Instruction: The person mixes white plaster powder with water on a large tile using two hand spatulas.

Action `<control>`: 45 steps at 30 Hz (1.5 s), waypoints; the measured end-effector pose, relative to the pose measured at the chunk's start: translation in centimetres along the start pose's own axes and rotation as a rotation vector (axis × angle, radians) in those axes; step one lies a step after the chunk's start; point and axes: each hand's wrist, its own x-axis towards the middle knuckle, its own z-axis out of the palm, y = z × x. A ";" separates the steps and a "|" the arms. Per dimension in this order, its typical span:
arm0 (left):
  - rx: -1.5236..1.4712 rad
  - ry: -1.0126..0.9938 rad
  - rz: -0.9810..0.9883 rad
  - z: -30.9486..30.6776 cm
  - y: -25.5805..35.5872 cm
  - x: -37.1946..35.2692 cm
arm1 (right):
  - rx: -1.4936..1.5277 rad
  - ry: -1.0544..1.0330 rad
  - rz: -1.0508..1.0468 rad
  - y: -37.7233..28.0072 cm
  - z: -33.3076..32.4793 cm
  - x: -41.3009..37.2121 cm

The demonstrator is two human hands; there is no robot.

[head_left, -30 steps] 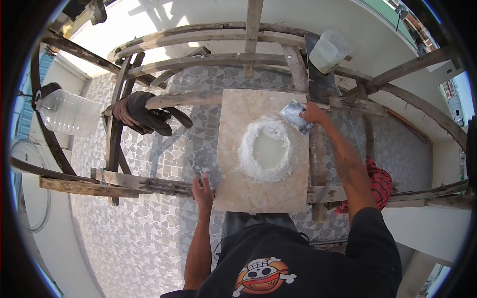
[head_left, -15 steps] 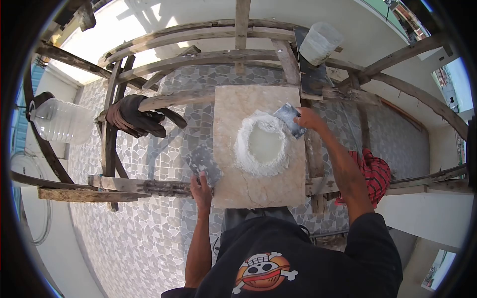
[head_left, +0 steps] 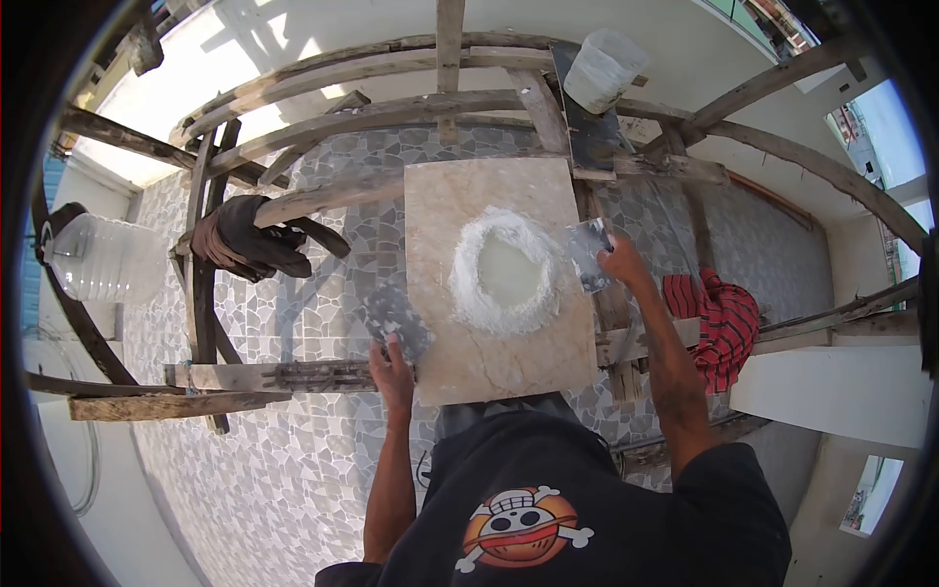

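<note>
A ring of white powder (head_left: 468, 286) with pale, milky liquid (head_left: 511, 276) in its middle lies on a beige marbled board (head_left: 514, 372). My right hand (head_left: 626, 262) grips a flat putty scraper (head_left: 588, 256), dusted white, at the board's right edge beside the ring. To the left, my left hand (head_left: 393, 377) is closed on a second flat grey scraper (head_left: 394, 323) with white smears. That blade is close to the board's left edge. Neither blade is in the powder.
Wooden scaffold beams (head_left: 372, 110) surround the board above a stone-patterned floor (head_left: 254, 470). A translucent bucket (head_left: 604, 73) stands on a dark plank at the back right. Dark cloth (head_left: 245, 235) and a clear plastic jug (head_left: 108, 252) hang on the left; red striped cloth (head_left: 724, 328) is at right.
My right hand has drawn its scraper away from the powder ring's upper right side to the board's right edge. My left hand stays nearly in place. The view has shifted slightly.
</note>
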 end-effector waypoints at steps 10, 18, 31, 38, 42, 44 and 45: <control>0.013 -0.070 -0.023 -0.8 1.9 0.1 | 0.478 0.009 0.198 3.9 5.1 -2.3; -0.007 -0.022 0.020 -0.4 1.0 -0.1 | 0.064 0.080 0.073 2.5 6.3 -0.5; -0.001 -0.074 -0.021 -1.1 2.2 -0.1 | 0.062 0.190 -0.047 -3.9 3.7 -6.5; -0.064 -0.042 0.037 -0.7 1.9 -0.1 | 0.161 0.254 0.174 4.0 6.7 -10.6; -0.046 -0.052 0.024 -0.9 2.4 -0.1 | 0.361 0.222 0.248 6.2 10.8 -10.9; -0.065 -0.053 0.043 -0.8 1.9 -0.1 | 0.412 0.205 0.281 5.6 11.6 -11.2; -0.064 -0.072 0.017 -0.9 2.1 -0.1 | 0.445 0.201 0.296 2.2 10.5 -12.0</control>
